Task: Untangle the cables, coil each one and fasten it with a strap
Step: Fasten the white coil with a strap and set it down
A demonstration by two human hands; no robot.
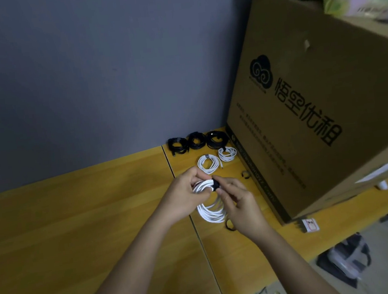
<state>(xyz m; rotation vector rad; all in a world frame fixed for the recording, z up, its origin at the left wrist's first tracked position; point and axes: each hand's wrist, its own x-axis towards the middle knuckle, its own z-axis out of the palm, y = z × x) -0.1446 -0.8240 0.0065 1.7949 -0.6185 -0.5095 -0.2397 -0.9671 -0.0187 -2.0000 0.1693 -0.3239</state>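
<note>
dim, even light | soft overall blur | wide-angle bending at edges | no glare

Storeroom-like office, wooden desk (99, 216), cardboard box (316, 110)

You see a yellow wooden desk (76, 219) with two dark seams running from its far edge to its near edge. A grey wall (96, 73) rises behind the far edge. A large cardboard box (325, 85), printed with a black cloud logo and large black characters, stands on the desk's right side. A small white card (311, 225) lies near the box's near corner. Beyond the desk's right edge, a dark bag (346, 257) rests on the floor.
</note>
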